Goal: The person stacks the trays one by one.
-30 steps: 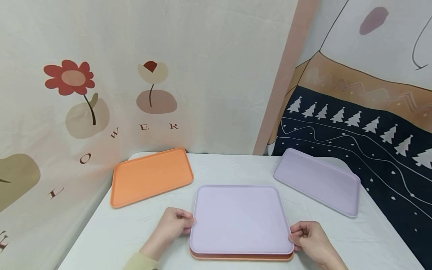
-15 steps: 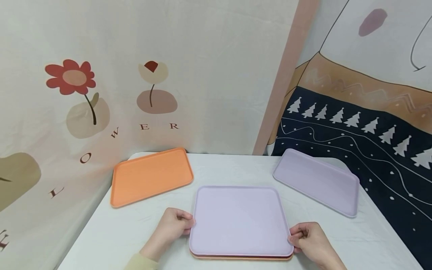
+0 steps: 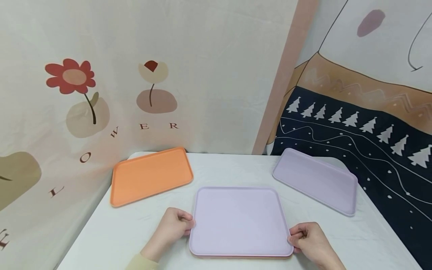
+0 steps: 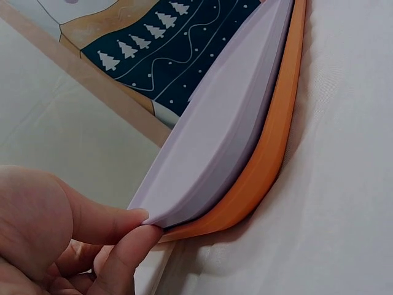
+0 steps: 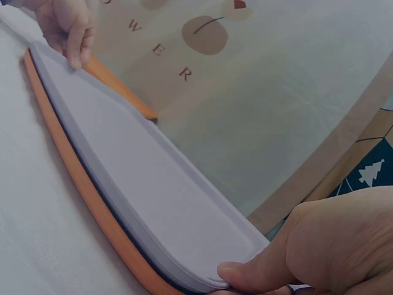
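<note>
A lilac rectangular tray (image 3: pixel 240 221) lies over an orange tray (image 4: pixel 284 126), nearly lined up with it, at the front of the table. My left hand (image 3: pixel 175 224) pinches the lilac tray's left rim, thumb on top and a finger beneath, as the left wrist view shows. On the opposite side my right hand (image 3: pixel 309 240) holds the right rim, its thumb (image 5: pixel 236 274) pressed on the lilac edge. From the head view only a thin orange strip shows under the front edge; both wrist views show the orange wall below the lilac one.
Another orange tray (image 3: pixel 152 177) lies at the back left of the white-covered table (image 3: pixel 222 168). A second lilac tray (image 3: pixel 317 182) sits at the back right, near the table edge. Printed cloths (image 3: pixel 216 75) hang behind the table.
The lilac tray has come down onto the orange one, and the orange strip at the front has narrowed. Both hands keep their hold on the rims.
</note>
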### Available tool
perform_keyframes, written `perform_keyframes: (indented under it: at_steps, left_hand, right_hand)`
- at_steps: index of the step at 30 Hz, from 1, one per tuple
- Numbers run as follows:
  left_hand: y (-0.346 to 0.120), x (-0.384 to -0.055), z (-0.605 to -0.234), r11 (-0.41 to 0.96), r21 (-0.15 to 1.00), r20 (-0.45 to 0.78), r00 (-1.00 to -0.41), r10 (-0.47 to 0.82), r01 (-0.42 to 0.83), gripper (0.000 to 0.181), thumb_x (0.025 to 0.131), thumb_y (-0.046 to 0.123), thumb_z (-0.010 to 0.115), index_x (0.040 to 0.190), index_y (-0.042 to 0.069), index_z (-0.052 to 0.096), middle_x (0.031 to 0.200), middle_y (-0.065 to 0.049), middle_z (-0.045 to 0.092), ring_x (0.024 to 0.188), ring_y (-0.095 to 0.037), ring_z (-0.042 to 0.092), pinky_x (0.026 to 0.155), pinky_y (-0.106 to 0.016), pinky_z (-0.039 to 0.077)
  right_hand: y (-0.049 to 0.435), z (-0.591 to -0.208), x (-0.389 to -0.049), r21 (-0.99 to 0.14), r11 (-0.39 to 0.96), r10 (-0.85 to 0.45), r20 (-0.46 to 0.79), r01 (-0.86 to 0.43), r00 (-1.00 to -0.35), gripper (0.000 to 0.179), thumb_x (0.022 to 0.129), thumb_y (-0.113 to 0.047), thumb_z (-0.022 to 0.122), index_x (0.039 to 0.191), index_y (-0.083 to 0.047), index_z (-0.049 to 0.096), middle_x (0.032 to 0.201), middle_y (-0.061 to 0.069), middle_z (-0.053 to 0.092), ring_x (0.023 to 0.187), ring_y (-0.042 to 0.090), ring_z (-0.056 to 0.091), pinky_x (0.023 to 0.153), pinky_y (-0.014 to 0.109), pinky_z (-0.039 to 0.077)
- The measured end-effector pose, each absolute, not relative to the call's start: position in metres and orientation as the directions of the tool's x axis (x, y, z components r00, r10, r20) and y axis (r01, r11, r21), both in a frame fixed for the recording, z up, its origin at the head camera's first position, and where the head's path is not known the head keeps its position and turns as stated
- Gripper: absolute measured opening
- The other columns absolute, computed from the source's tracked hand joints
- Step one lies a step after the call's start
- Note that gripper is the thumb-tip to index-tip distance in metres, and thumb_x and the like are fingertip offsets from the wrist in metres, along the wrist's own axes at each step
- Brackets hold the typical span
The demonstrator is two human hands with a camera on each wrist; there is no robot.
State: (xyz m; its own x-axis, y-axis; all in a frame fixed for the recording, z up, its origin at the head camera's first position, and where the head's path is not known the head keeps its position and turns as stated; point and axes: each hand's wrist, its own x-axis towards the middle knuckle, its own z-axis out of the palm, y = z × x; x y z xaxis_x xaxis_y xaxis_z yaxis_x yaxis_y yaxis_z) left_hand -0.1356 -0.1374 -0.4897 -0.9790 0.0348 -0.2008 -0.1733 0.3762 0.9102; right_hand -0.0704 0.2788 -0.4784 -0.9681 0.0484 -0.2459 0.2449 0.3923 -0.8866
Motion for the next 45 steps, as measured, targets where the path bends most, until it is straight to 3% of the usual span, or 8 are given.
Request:
perform_keyframes:
  at_steps: [21,31,45]
  left_hand:
    - [-0.1373,-0.1361,-0.4909,0.383,0.906,-0.209,-0.977,0.041,-0.178,0.01,0.084,-0.008,0.079,0.091,-0.006,0.072,0.08,-0.011,0.067,0.068,-0.018,0.068,0.064,-0.034,0.064]
    - [-0.1391,-0.1369,-0.4931,0.356,0.916,-0.219,-0.974,0.057,-0.185,0.012,0.084,-0.008,0.08,0.093,-0.007,0.071,0.082,-0.011,0.067,0.069,-0.018,0.068,0.064,-0.034,0.064]
    - [-0.142,-0.1383,-0.4963,0.346,0.92,-0.22,-0.973,0.07,-0.183,0.015,0.085,-0.005,0.082,0.096,-0.01,0.073,0.079,-0.009,0.071,0.071,-0.018,0.07,0.065,-0.034,0.064]
  right_hand:
    - [0.2783,-0.4816,-0.0698,-0.878,0.432,0.053,-0.202,0.205,-0.978,0.008,0.083,0.013,0.073,0.089,0.008,0.071,0.073,0.008,0.069,0.062,0.017,0.064,0.056,0.029,0.059]
    - [0.2791,-0.4832,-0.0716,-0.871,0.428,0.081,-0.228,0.241,-0.97,0.011,0.083,0.012,0.075,0.093,0.011,0.071,0.076,0.008,0.071,0.066,0.02,0.066,0.057,0.029,0.06]
    - [0.2849,-0.4847,-0.0699,-0.892,0.403,0.017,-0.215,0.203,-0.977,0.017,0.083,0.008,0.077,0.098,0.013,0.07,0.079,0.009,0.071,0.068,0.019,0.068,0.06,0.03,0.062]
